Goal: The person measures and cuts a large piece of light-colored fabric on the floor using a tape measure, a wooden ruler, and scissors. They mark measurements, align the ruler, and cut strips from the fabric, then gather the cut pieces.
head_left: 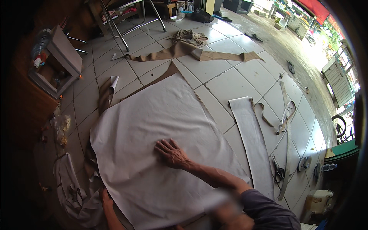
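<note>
A large pale grey sheet of leather-like material (153, 115) with a brown underside lies spread on the tiled floor. Palm down and fingers spread, my right hand (171, 154) rests flat on its middle, where soft wrinkles run through the surface. My left hand (107, 199) is low at the sheet's left edge, touching or close beside it; its fingers are mostly hidden. A crumpled grey piece (74, 191) of similar material lies just left of that hand. Brown-backed material (160, 81) shows past the sheet's far edge.
Right of the sheet lie a long grey strip (251, 130), scissors (279, 172), a long narrow strip (286, 161) and sandals (304, 163). Beyond it are a brown offcut (165, 55), a rag (189, 37) and a metal-legged chair (124, 27). A small cabinet (69, 53) stands far left.
</note>
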### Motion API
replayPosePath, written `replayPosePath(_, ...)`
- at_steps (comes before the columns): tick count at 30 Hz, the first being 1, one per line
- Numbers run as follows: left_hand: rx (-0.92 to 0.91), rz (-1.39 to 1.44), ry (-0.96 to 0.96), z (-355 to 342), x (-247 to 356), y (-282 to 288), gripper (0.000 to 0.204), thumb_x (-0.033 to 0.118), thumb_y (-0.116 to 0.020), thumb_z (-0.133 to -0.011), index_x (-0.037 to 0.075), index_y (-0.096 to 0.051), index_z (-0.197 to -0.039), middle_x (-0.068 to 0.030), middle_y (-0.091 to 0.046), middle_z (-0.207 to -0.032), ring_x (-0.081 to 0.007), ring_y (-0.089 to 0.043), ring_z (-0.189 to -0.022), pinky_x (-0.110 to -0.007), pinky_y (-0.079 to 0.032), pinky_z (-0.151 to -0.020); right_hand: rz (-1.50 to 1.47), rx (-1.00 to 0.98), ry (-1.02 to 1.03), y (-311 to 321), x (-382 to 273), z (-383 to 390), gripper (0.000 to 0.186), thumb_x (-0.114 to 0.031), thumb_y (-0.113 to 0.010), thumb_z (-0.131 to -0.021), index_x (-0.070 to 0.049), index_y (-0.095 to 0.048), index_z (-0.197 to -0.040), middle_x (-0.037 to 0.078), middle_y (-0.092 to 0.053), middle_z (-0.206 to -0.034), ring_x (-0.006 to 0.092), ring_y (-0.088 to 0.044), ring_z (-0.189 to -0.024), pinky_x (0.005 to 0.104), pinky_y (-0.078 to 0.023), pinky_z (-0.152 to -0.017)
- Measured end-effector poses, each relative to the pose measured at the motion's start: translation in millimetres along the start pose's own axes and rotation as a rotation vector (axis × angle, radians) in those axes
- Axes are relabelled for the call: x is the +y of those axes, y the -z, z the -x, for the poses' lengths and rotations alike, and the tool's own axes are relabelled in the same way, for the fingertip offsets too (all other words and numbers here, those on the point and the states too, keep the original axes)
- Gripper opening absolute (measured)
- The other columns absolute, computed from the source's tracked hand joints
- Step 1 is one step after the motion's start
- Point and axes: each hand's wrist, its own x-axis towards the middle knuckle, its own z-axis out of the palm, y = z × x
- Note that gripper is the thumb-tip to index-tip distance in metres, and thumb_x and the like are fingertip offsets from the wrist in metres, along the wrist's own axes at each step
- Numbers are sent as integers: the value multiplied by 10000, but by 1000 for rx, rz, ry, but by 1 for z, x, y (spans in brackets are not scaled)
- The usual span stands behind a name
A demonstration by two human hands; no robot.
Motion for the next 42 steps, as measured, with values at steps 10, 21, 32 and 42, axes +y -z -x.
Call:
replayPosePath(10, 114, -5, 95, 3, -4, 10, 476, 314, -547, -975, 68, -570, -1381, -125, -644, -1322, -341, -636, -1187, -521, -544, -992, 255, 243, -549, 62, 177, -99, 651, -517, -418, -1063, -135, -387, -1590, 90, -346, -1670, 323, -262, -1560, 558, -164, -1260)
replayPosePath(21, 237, 11, 96, -3, 17, -20, 428, 304, -553, -943, 5, -639, -1237, -152, -693, -1197, -343, -696, -1068, -536, -597, -867, 153, 97, -116, 23, 139, -155, 635, -509, -479, -1042, -171, -412, -1575, 101, -333, -1674, 308, -256, -1568, 578, -189, -1256)
replayPosePath(32, 381, -296, -29, 25, 41, -75, 357, 224, -553, -959, -30, -651, -1190, -180, -690, -1155, -326, -699, -992, -495, -591, -845, 200, 207, -574, 68, 237, -234, 723, -615, -354, -1046, -214, -283, -1642, 43, -230, -1720, 265, -152, -1598, 564, -59, -1283)
replayPosePath(42, 172, -1513, -1006, 36, 45, -233, 553, 241, -476, -1056, -48, -373, -1516, -274, -367, -1583, -469, -342, -1481, -584, -262, -1217, 70, 548, -329, 89, 140, -142, 582, -399, -484, -1070, -71, -438, -1548, 151, -356, -1654, 338, -240, -1566, 576, -108, -1263)
